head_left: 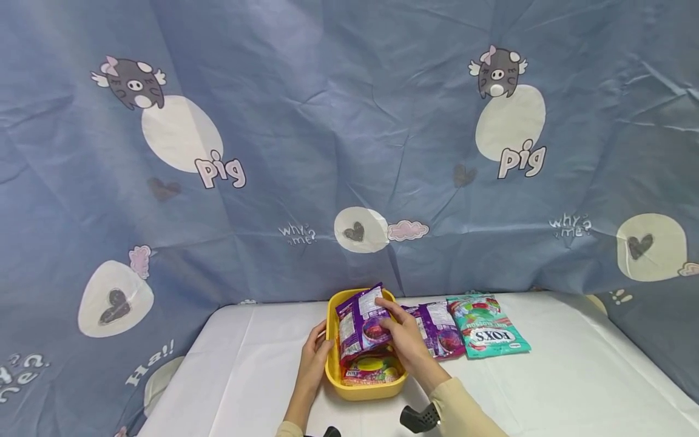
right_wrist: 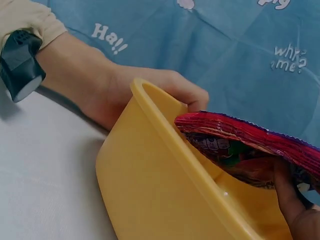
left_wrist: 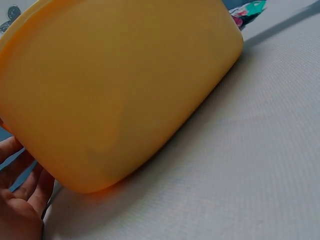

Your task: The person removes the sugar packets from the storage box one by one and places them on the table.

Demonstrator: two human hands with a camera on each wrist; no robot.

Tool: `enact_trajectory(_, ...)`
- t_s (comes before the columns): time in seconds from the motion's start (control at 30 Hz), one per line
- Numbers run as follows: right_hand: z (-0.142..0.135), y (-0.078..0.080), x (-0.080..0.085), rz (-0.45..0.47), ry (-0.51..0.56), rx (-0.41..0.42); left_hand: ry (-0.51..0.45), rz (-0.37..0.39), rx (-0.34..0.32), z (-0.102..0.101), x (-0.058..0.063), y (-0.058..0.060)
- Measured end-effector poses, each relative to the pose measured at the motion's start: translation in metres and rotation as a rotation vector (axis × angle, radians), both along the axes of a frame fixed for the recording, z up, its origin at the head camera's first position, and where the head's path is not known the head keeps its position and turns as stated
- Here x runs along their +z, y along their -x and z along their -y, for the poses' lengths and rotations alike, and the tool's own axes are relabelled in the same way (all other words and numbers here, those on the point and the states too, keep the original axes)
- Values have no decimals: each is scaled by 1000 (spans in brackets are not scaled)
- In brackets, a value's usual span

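I see the left hand [head_left: 314, 359], part-hidden, seemingly gripping the yellow bin [head_left: 367, 394] steady while the right hand [head_left: 408, 341] pinches a purple packet [head_left: 357, 325].

White table [head_left: 579, 382] bears yellow tub [head_left: 377, 394], purple packaging [head_left: 445, 331], teal packet [head_left: 487, 326].

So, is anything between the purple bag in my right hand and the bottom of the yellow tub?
Yes, a red packet lies in the near end of the tub, partly hidden by the purple bag. What lies under the rest is hidden.
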State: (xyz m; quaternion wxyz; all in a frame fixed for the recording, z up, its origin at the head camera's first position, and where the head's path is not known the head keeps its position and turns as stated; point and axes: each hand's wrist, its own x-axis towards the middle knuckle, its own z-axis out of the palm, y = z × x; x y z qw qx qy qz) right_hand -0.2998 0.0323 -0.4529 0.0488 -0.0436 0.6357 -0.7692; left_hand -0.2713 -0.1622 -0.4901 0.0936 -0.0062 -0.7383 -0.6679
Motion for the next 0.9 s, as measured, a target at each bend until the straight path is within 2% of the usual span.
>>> enact_trajectory(0.27,-12,-8,5,-4,52,53,12,-20,-6,0,0,1)
enact_trajectory(0.53,-23,-12,2,17,82,22,11,1,1,1,-1,1)
enact_trajectory(0.9,-34,-19,0,36,119,19,-5,8,-12,1,-1,0)
